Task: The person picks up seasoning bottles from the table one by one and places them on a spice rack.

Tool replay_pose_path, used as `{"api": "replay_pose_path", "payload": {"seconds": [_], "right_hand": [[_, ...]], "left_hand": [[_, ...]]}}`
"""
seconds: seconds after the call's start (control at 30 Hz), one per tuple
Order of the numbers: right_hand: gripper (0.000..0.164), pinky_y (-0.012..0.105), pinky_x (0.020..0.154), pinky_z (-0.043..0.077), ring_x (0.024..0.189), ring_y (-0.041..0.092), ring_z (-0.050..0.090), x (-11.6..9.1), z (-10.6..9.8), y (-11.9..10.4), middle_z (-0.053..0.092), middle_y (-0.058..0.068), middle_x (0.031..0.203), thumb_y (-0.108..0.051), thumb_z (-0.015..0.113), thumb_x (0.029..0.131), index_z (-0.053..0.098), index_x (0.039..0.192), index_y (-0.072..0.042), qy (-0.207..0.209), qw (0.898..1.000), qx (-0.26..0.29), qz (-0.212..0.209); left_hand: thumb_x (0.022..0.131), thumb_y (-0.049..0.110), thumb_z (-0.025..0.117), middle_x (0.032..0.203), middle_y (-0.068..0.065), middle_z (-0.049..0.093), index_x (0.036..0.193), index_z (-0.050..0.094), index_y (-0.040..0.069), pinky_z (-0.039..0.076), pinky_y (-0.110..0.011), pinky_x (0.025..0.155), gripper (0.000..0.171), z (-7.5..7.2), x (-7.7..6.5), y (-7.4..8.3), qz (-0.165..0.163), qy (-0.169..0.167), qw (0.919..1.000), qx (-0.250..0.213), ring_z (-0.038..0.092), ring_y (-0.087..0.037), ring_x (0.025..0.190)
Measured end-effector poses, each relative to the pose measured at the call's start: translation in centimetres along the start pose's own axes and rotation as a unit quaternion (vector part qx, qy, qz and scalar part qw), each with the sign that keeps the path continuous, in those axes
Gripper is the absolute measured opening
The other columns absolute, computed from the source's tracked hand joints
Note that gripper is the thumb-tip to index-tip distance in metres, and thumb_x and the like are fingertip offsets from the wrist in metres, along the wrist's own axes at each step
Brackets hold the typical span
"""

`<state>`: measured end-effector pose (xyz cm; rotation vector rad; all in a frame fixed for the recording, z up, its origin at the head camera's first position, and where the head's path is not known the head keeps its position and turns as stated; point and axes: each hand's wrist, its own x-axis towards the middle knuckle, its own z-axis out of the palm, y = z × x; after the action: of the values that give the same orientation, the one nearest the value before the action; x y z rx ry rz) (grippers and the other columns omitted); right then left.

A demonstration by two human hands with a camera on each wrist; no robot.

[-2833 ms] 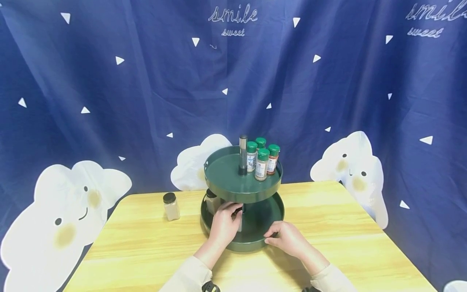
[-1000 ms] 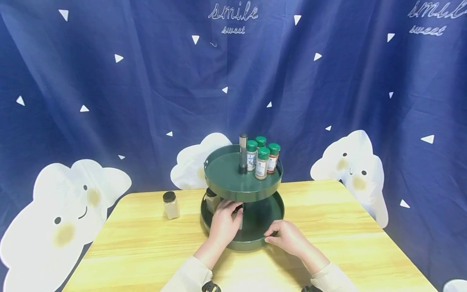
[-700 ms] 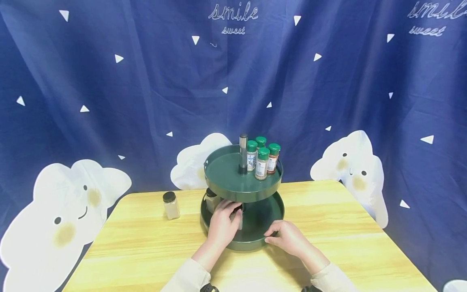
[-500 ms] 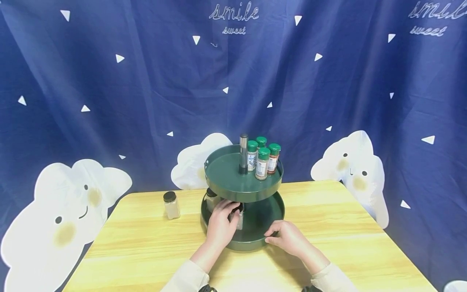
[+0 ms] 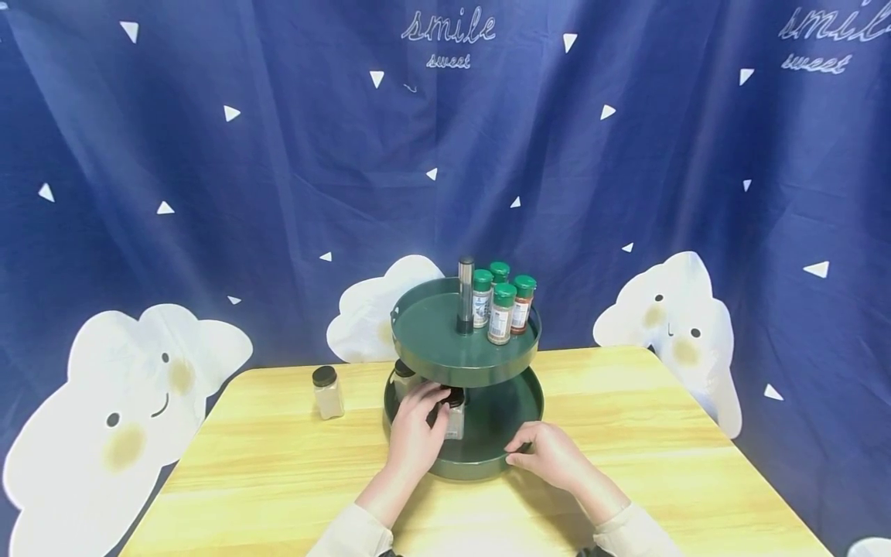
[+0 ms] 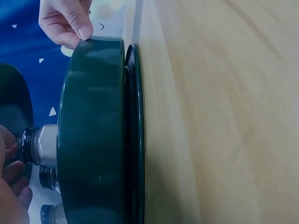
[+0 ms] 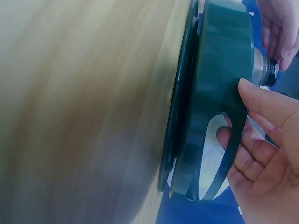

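Observation:
A green two-tier turntable stands on the table; its lower tray (image 5: 473, 469) holds several black-lidded jars. My left hand (image 5: 412, 435) is reaching between the tiers, fingers loosely bent beside a clear jar with a black lid (image 5: 455, 422) at the tray's front. In the left wrist view, a gap shows between most of the fingers (image 6: 13, 173) and this upright jar (image 6: 48, 143). Another black-lidded jar (image 5: 402, 379) stands behind the left hand, partly hidden. My right hand (image 5: 550, 456) pinches the lower tray's rim, with fingertips through its handle slot (image 7: 214, 154) and the thumb outside.
On the upper tray (image 5: 428, 329), several green-capped spice bottles (image 5: 500, 321) cluster right of the metal post (image 5: 465, 290). A black-lidded jar (image 5: 329, 398) stands on the wooden table (image 5: 264, 456) to the left. Behind hangs a blue curtain (image 5: 278, 155). The upper tray overhangs the left fingers.
My left hand has loosened around the front jar and shifted slightly left and back, so more of the jar shows. The right hand stays at the rim.

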<state>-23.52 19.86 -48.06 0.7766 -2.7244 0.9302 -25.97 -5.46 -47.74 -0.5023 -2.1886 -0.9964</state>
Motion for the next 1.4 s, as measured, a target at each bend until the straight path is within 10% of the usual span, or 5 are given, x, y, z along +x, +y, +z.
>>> {"api": "replay_pose_path", "payload": {"seconds": [0.7, 1.4], "right_hand": [[0.007, 0.033, 0.077, 0.058, 0.084, 0.012, 0.066, -0.2, 0.2, -0.1, 0.069, -0.012, 0.086, -0.018, 0.084, 0.081, 0.078, 0.085, -0.019, 0.0, 1.0, 0.001, 0.004], [0.007, 0.033, 0.077, 0.058, 0.085, 0.013, 0.067, 0.0, 0.1, -0.1, 0.068, -0.013, 0.086, -0.018, 0.083, 0.082, 0.077, 0.085, -0.019, -0.002, 1.0, 0.0, 0.001]], "left_hand": [[0.086, 0.001, 0.071, 0.12, -0.012, 0.07, 0.106, 0.075, 0.002, 0.048, -0.05, 0.103, 0.02, -2.6, 0.5, -2.4, 0.023, 0.05, 0.9985, -0.007, 0.062, -0.038, 0.115], [0.09, 0.004, 0.07, 0.126, -0.017, 0.067, 0.112, 0.074, 0.002, 0.045, -0.056, 0.104, 0.023, -6.0, 2.1, -4.0, -0.028, 0.068, 0.9972, 0.015, 0.058, -0.044, 0.119]]}}
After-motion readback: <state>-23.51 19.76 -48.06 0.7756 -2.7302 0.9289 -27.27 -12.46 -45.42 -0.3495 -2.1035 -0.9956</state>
